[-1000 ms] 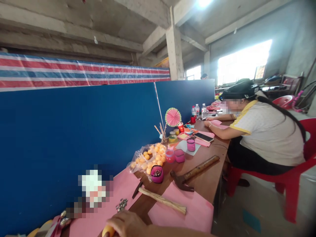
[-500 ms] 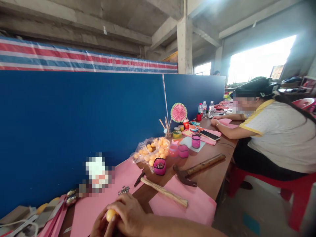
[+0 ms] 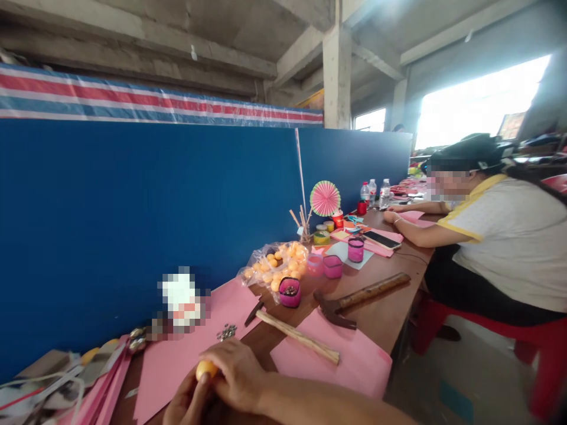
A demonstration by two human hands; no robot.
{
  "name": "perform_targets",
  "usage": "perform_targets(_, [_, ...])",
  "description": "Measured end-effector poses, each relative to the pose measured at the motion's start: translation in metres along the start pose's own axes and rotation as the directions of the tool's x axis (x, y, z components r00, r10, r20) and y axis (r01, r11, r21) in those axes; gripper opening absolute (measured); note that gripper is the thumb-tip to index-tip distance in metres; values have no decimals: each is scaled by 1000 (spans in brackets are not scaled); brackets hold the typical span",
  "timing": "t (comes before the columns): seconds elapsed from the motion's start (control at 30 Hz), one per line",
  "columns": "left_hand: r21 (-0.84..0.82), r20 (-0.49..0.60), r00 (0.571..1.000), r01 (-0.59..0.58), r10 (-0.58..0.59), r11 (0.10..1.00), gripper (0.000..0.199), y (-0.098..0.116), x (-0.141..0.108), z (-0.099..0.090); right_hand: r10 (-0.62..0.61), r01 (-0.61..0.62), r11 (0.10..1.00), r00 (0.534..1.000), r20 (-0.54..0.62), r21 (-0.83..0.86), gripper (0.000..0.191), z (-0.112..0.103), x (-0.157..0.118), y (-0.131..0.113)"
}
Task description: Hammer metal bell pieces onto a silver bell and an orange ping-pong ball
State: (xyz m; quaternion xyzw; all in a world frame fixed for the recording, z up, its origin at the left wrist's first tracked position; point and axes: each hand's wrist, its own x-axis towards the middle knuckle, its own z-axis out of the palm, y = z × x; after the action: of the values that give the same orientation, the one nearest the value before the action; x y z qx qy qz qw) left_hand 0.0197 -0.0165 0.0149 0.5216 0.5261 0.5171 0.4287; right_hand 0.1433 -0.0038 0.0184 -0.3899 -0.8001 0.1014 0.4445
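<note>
Low in the view, a small yellow-orange ball (image 3: 206, 370) sits between my two hands. My left hand (image 3: 188, 401) grips it from below and the left, thumb pressed against its front. Bent over it from the right, the fingers of my right hand (image 3: 237, 375) touch its top and side; their tips are partly hidden. Just beyond my right hand, a cluster of small metal pieces (image 3: 227, 332) lies on a pink sheet (image 3: 177, 360). Farther off, a clear plastic bag (image 3: 257, 260) holds many similar balls (image 3: 290, 265).
Right of my hands lie a hammer with a pale wooden handle (image 3: 301, 337) and a larger claw hammer (image 3: 372, 292). Magenta cups (image 3: 290, 293) stand near the bag. A blue partition (image 3: 133, 206) borders the table. A co-worker (image 3: 509, 236) sits at the right.
The camera view has shifted slightly, so the scene sits a little farther right. Both hands stay on the ball, which shows a bit more of its surface now.
</note>
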Motion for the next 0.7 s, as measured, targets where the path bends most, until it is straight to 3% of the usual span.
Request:
perform_targets(0.17, [-75, 38, 999, -25, 28, 997, 47, 2, 1, -3, 54, -46, 994, 995, -82, 97, 41, 0, -3, 0])
perform_targets(0.23, [-143, 114, 994, 16, 1, 990, 43, -2, 1, -4, 84, -70, 986, 993, -88, 152, 38, 0, -2, 2])
perform_targets(0.37, [-263, 63, 998, 10, 7, 965, 39, -13, 2, -3, 104, -81, 970, 991, -88, 229, 33, 3, -1, 6])
perform_targets(0.43, [-315, 88, 996, 27, 1, 949, 38, -16, 2, -2, 110, -81, 961, 989, -98, 263, 34, 4, -1, 7])
perform_targets(0.7, [-520, 89, 994, 94, -56, 849, 38, -17, 0, 0, 188, -168, 903, 982, -13, 396, 37, 5, -2, 13])
